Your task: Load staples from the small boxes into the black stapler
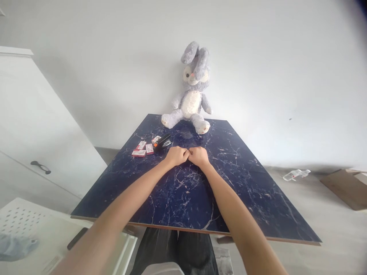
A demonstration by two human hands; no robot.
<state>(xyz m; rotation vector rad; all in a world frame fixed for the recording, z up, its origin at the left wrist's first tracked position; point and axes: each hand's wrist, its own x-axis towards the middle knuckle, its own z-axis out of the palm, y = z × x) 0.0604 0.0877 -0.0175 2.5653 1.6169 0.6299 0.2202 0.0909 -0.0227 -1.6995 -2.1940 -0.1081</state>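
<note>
My left hand and my right hand are both closed and meet at the thumbs and fingers over the middle of the dark blue marbled table. What they hold, if anything, is hidden by the curled fingers. Left of my left hand lies a black stapler with an orange spot on it. Beside the stapler are small red-and-white boxes: one box close to it, another box further left, a third box behind that, and a box partly behind the stapler.
A grey plush rabbit sits at the table's far edge against the wall. To the left stand a white cabinet and a white surface with a dark object on it. On the floor at right lie a clear plastic bottle and a cardboard box.
</note>
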